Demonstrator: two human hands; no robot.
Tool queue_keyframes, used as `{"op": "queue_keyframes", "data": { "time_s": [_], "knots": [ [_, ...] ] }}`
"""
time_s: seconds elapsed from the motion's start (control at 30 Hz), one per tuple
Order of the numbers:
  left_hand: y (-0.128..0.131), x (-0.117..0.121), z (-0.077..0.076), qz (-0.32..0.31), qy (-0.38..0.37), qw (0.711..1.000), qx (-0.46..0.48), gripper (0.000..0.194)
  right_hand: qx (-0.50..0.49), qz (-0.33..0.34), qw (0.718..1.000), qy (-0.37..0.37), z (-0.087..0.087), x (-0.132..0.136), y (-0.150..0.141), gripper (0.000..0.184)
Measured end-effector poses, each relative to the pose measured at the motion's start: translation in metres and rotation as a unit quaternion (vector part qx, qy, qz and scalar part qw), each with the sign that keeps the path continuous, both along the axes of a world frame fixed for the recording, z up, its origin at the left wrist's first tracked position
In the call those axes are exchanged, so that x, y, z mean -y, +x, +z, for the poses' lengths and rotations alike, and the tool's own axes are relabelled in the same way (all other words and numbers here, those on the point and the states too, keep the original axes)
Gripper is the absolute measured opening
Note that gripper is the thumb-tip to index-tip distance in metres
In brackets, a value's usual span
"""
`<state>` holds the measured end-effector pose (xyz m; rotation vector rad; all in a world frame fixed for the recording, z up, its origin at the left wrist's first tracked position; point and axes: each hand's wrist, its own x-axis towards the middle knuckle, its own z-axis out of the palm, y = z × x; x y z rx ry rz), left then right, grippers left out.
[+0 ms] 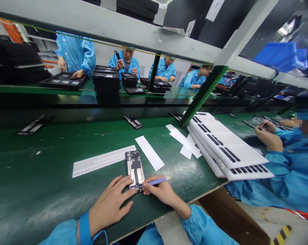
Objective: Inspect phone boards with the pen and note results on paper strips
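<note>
An open phone body (135, 168) lies face down on the green bench (51, 190) in front of me. My left hand (110, 203) rests flat beside its lower left corner, fingers spread and touching the phone's bottom edge. My right hand (161, 192) is closed on a blue stick tool (155, 182), whose tip meets the phone's lower end. A long white sticker strip (103, 161) lies left of the phone, and a shorter white strip (150, 152) lies to its right.
Stacked white sheets with black pads (228, 146) sit at right beside loose white papers (184, 141). More phones (133, 121) ride the belt behind. A co-worker's hand (268, 137) works at far right. A green post (202, 95) stands mid-bench. Black trays (106, 80) line the far bench.
</note>
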<state>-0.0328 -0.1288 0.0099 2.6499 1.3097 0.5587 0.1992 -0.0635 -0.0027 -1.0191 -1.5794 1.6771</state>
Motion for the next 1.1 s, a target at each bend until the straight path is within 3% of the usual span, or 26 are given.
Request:
{"op": "queue_keyframes", "data": {
  "time_s": [0.37, 0.6, 1.1],
  "knots": [
    [0.0011, 0.0007, -0.0008, -0.001, 0.015, 1.0, -0.003, 0.037, 0.026, -0.003, 0.999, 0.041, -0.0056, 0.0002, 0.0007, 0.029],
    [0.0022, 0.0002, -0.0022, 0.002, 0.011, 1.0, 0.006, 0.039, -0.006, -0.021, 1.0, 0.013, -0.0075, 0.0012, -0.0013, 0.035],
    [0.0017, -0.0005, -0.0063, 0.02, -0.014, 0.999, 0.025, 0.026, 0.016, 0.011, 0.999, 0.032, -0.0019, 0.002, 0.0018, 0.023]
  ]
}}
